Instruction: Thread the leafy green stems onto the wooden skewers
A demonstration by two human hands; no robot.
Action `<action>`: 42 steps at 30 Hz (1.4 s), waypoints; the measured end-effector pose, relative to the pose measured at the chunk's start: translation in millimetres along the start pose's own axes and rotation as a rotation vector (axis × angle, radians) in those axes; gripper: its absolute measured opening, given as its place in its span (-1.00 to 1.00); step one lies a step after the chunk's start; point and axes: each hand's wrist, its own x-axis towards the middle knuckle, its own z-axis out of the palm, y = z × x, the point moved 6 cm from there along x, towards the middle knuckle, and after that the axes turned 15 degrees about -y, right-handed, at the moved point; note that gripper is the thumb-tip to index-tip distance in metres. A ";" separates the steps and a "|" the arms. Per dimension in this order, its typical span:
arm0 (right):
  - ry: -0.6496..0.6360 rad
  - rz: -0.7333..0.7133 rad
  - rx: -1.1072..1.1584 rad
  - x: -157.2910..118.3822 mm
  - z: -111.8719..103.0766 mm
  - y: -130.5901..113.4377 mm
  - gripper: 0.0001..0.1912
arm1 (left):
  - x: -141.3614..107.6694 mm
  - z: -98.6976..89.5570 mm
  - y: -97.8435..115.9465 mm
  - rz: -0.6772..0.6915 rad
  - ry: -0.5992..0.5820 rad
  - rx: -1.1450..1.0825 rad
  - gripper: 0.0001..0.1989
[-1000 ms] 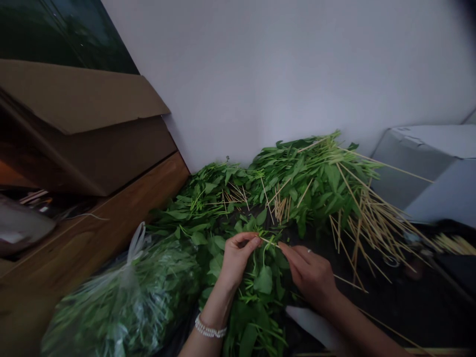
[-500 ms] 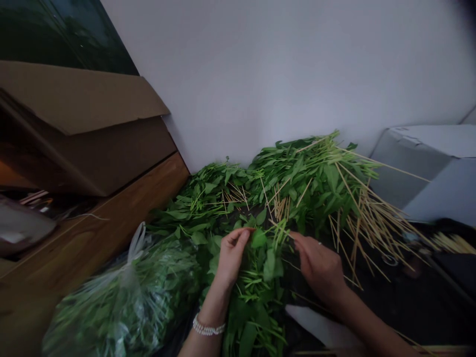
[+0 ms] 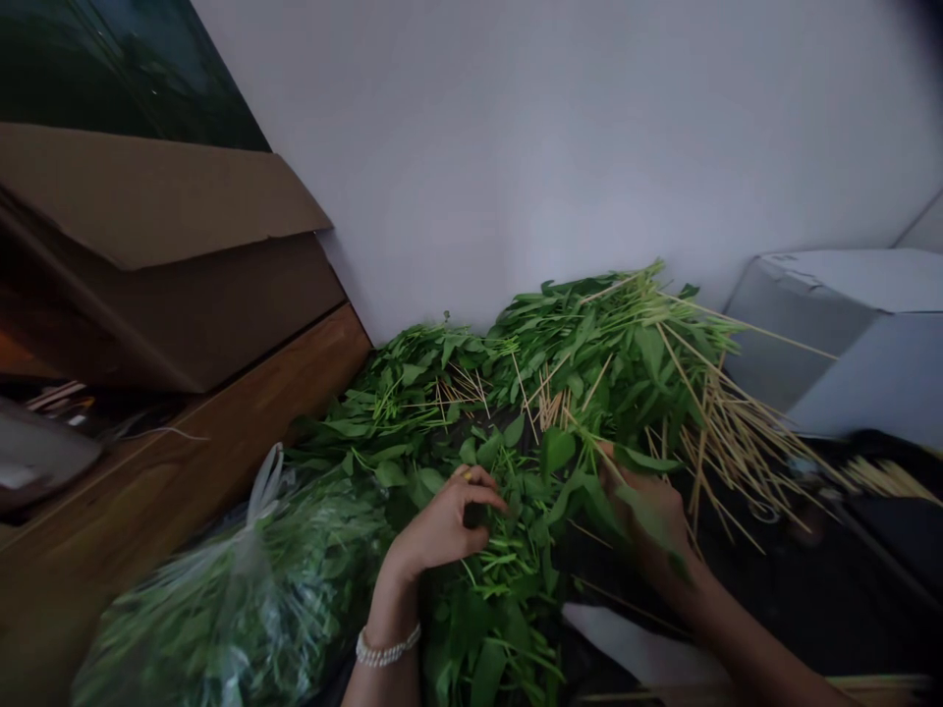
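My left hand point(image 3: 449, 520), with a beaded bracelet on its wrist, is over a pile of green leafy stems point(image 3: 508, 560). Its thumb and fingers are apart, and nothing shows between them. To the right, my right hand point(image 3: 648, 511) is closed on a leafy sprig point(image 3: 589, 476) and a thin stick; leaves cover part of the hand. Behind the hands lies a larger heap of leafy stems point(image 3: 575, 334) against the wall. Many thin wooden sticks point(image 3: 737, 432) poke out of its right side.
A tied clear plastic bag of greens point(image 3: 257, 589) sits at the lower left. Beyond it are a wooden edge point(image 3: 295, 393) and an open cardboard box point(image 3: 184, 285). At the right stands a white box point(image 3: 832, 324). Something white and flat point(image 3: 640, 643) lies near the front.
My left hand has moved left and down, and its fingers have opened. My right hand has turned, and the leafy sprig in it now spreads over the hand.
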 end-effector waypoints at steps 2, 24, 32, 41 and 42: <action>0.005 0.045 0.058 3.2 -3.1 -6.0 -0.69 | 2.9 4.6 -4.8 -0.025 -0.008 0.024 -0.71; -0.032 -0.277 -0.023 -2.3 5.1 -56.2 -0.67 | 3.1 -0.9 -31.7 -0.016 0.688 -0.871 -0.73; -0.036 -0.287 -0.027 -3.6 7.9 -56.0 -0.67 | 3.4 0.6 -30.1 -0.052 0.680 -0.847 -0.74; -0.058 -0.286 -0.021 -4.3 9.6 -55.6 -0.66 | 5.0 1.9 -26.0 -0.015 0.624 -0.830 -0.78; -0.058 -0.288 -0.022 -4.2 9.4 -55.9 -0.66 | 4.8 1.8 -26.0 -0.013 0.623 -0.831 -0.79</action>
